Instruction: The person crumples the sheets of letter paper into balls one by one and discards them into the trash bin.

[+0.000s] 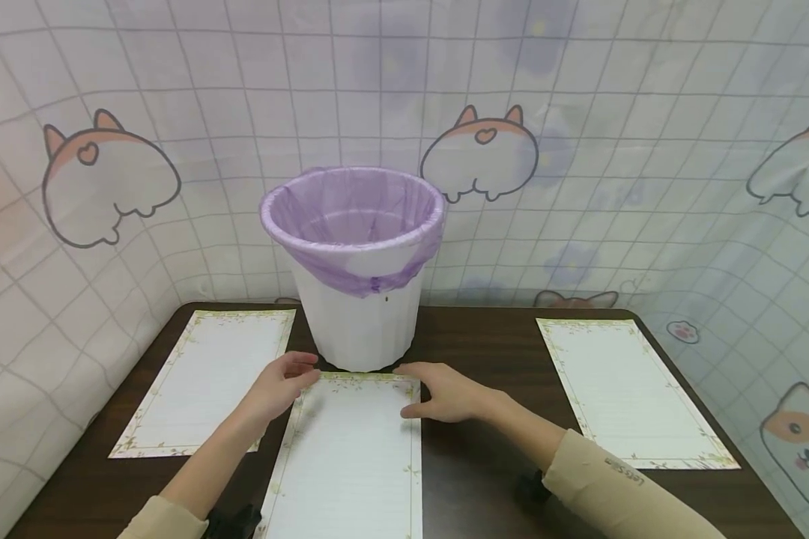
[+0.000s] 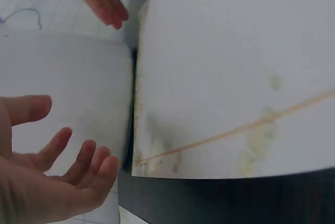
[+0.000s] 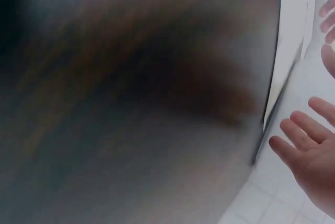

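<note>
A sheet of bordered, lined paper [image 1: 357, 457] lies on the dark table in front of me, its top edge close to the base of a white bin [image 1: 357, 322]. Over the sheet's upper left corner is my left hand [image 1: 283, 385], fingers loosely bent and apart from each other. My right hand [image 1: 448, 393] hovers by the upper right corner, thumb and fingers spread. In the left wrist view the left hand [image 2: 68, 182] has nothing in its grasp. The right wrist view likewise has the right hand [image 3: 314, 156] with fingers extended and holding nothing.
A purple liner [image 1: 364, 206] covers the bin's rim. One similar sheet [image 1: 212, 374] lies to the left, another [image 1: 634, 389] to the right, both on the dark brown table [image 1: 485, 337]. Behind hangs a gridded cloth [image 1: 350, 90] with cartoon dogs.
</note>
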Motion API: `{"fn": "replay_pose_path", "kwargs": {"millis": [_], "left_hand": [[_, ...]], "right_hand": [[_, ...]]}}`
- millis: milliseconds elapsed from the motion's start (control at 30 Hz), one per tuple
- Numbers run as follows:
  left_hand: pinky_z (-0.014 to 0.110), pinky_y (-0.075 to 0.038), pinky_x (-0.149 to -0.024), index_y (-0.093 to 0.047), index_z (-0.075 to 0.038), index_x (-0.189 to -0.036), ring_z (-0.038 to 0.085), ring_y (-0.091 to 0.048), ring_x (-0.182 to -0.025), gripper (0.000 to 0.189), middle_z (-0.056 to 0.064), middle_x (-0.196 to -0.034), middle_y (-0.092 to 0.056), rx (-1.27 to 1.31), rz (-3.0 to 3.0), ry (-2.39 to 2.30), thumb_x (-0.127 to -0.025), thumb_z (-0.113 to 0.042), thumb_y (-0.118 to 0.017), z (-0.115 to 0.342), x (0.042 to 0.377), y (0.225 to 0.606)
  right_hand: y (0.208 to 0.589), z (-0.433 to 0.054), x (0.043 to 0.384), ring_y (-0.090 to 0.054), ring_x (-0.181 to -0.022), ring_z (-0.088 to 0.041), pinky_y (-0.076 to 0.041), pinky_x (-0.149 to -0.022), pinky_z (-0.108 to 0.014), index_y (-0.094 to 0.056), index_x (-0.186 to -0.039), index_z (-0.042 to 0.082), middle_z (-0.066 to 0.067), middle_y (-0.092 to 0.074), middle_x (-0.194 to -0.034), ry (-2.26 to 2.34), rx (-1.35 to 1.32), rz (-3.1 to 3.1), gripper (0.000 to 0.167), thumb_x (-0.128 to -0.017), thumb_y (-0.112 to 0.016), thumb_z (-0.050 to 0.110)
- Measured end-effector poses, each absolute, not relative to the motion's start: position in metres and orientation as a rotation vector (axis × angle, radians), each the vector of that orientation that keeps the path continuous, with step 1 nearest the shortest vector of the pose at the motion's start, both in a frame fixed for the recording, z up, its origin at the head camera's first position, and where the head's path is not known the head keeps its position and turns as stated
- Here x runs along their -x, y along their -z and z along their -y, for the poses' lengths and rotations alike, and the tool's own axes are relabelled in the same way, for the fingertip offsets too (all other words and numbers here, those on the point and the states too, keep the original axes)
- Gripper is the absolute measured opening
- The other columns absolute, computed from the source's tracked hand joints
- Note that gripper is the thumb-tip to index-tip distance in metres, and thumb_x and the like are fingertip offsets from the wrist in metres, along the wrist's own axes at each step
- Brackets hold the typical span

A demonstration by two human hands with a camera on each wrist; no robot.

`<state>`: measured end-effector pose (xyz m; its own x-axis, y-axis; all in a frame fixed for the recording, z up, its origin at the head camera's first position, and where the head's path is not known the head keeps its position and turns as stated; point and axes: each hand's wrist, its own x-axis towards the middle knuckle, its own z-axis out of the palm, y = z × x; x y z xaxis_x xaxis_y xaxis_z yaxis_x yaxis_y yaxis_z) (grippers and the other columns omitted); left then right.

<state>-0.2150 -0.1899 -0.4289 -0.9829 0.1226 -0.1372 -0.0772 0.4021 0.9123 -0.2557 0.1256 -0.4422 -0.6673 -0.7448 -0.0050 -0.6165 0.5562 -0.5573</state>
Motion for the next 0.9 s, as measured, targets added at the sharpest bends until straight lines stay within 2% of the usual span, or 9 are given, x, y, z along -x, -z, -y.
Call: {"fn": "replay_pose_path", "kwargs": {"millis": [100,200,433,567,767,900], "left_hand": [[0.058,-0.045,-0.100,-0.054,-0.001,-0.142,0.041,-0.049,-0.129,0.046,0.022,-0.139,-0.053,-0.144,-2.593,-1.435,-0.104,-0.026,-0.063,0.187,0.206,0.433],[0.063,-0.044,-0.099,-0.058,-0.003,-0.139,0.046,-0.048,-0.130,0.047,0.024,-0.140,-0.051,-0.278,-2.668,-1.278,-0.101,-0.028,-0.067,0.186,0.198,0.436],[0.073,-0.039,-0.097,-0.058,-0.005,-0.141,0.052,-0.042,-0.131,0.053,0.030,-0.142,-0.045,-0.488,-2.777,-0.928,-0.096,-0.029,-0.073,0.191,0.181,0.442],[0.077,-0.037,-0.093,-0.058,-0.008,-0.143,0.052,-0.041,-0.133,0.055,0.030,-0.144,-0.043,-0.503,-2.800,-0.836,-0.095,-0.031,-0.075,0.193,0.174,0.445],[0.068,-0.041,-0.098,-0.059,-0.010,-0.142,0.050,-0.040,-0.133,0.055,0.027,-0.143,-0.043,-0.513,-2.769,-0.837,-0.094,-0.031,-0.077,0.193,0.167,0.446],[0.067,-0.041,-0.099,-0.059,-0.009,-0.141,0.050,-0.040,-0.132,0.053,0.026,-0.142,-0.044,-0.522,-2.746,-0.862,-0.095,-0.029,-0.077,0.191,0.163,0.447]], "right_hand": [[0.447,-0.115,0.254,-0.039,-0.145,-0.031,-0.033,-0.117,-0.047,-0.046,-0.152,0.001,-0.015,-0.044,-0.156,0.720,1.164,-2.531,0.073,-0.094,-0.078,0.033],[0.453,-0.109,0.252,-0.031,-0.150,-0.031,-0.029,-0.119,-0.048,-0.044,-0.153,0.003,-0.017,-0.037,-0.161,0.657,1.171,-2.517,0.080,-0.091,-0.081,0.037],[0.461,-0.110,0.248,-0.015,-0.155,-0.028,-0.020,-0.121,-0.052,-0.042,-0.156,0.009,-0.014,-0.022,-0.168,0.485,1.163,-2.481,0.087,-0.089,-0.080,0.047],[0.459,-0.116,0.247,-0.015,-0.155,-0.029,-0.021,-0.121,-0.052,-0.044,-0.156,0.010,-0.014,-0.021,-0.168,0.465,1.148,-2.475,0.084,-0.089,-0.081,0.046],[0.457,-0.130,0.244,-0.018,-0.154,-0.028,-0.026,-0.120,-0.048,-0.047,-0.154,0.011,-0.013,-0.024,-0.167,0.472,1.104,-2.482,0.084,-0.086,-0.084,0.043],[0.460,-0.142,0.241,-0.021,-0.154,-0.029,-0.028,-0.119,-0.049,-0.049,-0.152,0.010,-0.013,-0.027,-0.166,0.492,1.087,-2.491,0.084,-0.083,-0.087,0.040]]}}
